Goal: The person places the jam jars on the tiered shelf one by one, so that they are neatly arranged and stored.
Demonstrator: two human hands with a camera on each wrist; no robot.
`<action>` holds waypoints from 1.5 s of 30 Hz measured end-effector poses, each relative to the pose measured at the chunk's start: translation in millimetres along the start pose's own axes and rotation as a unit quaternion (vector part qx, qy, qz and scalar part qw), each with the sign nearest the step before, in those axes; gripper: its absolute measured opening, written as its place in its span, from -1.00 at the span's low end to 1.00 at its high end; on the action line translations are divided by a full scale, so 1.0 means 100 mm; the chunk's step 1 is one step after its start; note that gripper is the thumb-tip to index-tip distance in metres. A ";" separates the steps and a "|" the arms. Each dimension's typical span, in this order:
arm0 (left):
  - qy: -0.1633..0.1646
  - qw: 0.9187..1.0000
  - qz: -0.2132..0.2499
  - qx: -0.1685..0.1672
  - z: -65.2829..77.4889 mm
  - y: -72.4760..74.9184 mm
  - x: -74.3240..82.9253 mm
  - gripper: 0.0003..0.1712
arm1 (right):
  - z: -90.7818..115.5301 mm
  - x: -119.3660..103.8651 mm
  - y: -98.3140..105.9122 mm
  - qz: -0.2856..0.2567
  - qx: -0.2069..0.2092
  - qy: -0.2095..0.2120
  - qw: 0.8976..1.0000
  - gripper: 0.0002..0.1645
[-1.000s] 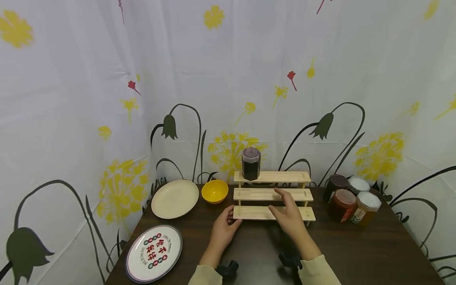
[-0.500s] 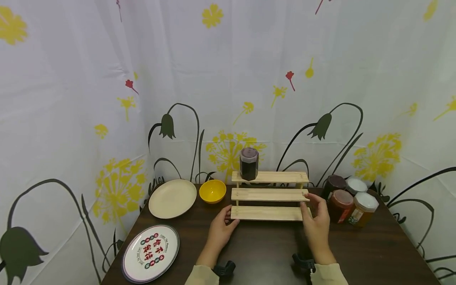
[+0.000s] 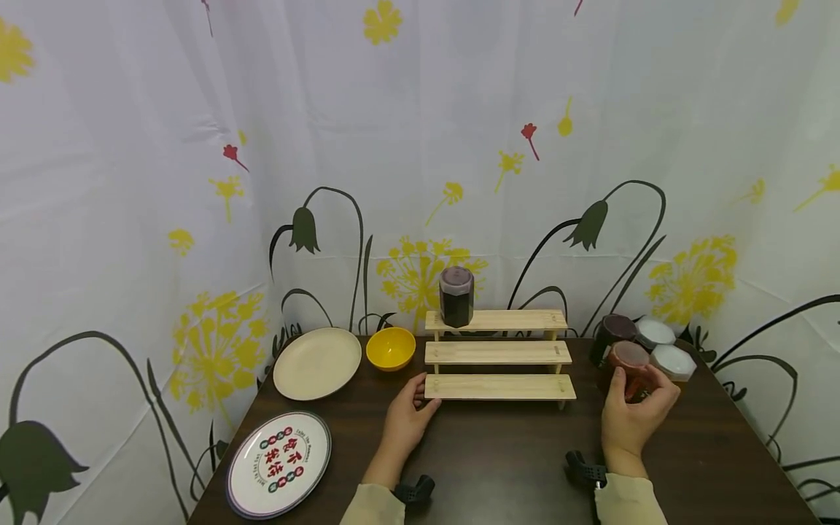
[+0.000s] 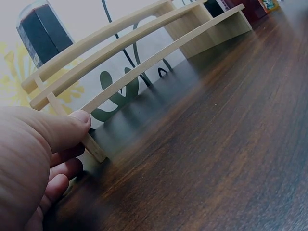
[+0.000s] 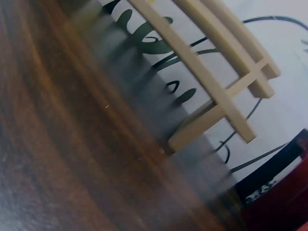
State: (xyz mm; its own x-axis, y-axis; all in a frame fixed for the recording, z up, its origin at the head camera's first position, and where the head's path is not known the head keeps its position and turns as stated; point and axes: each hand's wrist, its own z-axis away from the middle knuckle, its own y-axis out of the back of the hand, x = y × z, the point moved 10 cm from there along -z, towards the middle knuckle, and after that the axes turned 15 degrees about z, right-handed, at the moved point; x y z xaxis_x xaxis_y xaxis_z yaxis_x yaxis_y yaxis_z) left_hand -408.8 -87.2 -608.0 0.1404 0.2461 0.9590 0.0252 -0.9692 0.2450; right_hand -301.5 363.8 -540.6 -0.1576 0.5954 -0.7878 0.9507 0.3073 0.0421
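Observation:
A three-tier wooden display rack [image 3: 499, 388] stands on the dark table, a dark-filled jar [image 3: 456, 299] on its top tier at left. My left hand [image 3: 402, 426] holds the left end of the lowest plank. In the left wrist view its thumb [image 4: 72, 126] presses at the plank's end, the other fingers curled below. At the right, my right hand [image 3: 635, 423] grips a red jar [image 3: 628, 355], thumb on one side and fingers on the other. The right wrist view shows that red jar [image 5: 284, 204] at its lower right corner; the hand itself is hidden there.
Behind the red jar stand a dark jar [image 3: 615, 329] and two white-lidded jars, one at the back [image 3: 655, 332] and one at the right [image 3: 673, 360]. Left of the rack are a yellow bowl [image 3: 391, 349], a cream plate [image 3: 318, 364] and a printed white plate [image 3: 279, 465]. A patterned curtain [image 3: 367, 146] hangs behind.
My right hand has moved right from in front of the rack to the red jar and taken hold of it. The left hand stays at the rack's left end.

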 end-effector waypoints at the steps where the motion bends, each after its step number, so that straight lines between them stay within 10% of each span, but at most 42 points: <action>1: 0.001 1.000 0.000 -0.001 0.00 0.00 0.00 -0.31 | 0.00 0.03 0.00 0.007 0.000 -0.001 1.000 -0.40; 12: 0.002 1.000 -0.004 0.000 -0.02 0.00 -0.01 -0.30 | 0.01 0.22 -0.17 0.047 -0.057 -0.017 0.997 0.05; 45: 0.011 1.000 -0.003 0.005 0.00 0.00 0.01 -0.30 | 0.08 0.23 -0.23 0.088 -0.085 -0.016 0.992 0.06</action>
State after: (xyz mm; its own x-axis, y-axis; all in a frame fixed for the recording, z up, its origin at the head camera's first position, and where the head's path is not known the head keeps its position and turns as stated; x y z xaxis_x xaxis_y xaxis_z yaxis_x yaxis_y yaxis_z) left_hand -408.8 -87.0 -606.6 0.1189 0.2516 0.9605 0.0355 -0.9678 0.2491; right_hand -325.4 364.6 -564.9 0.0173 0.6284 -0.7777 0.9037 0.3230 0.2811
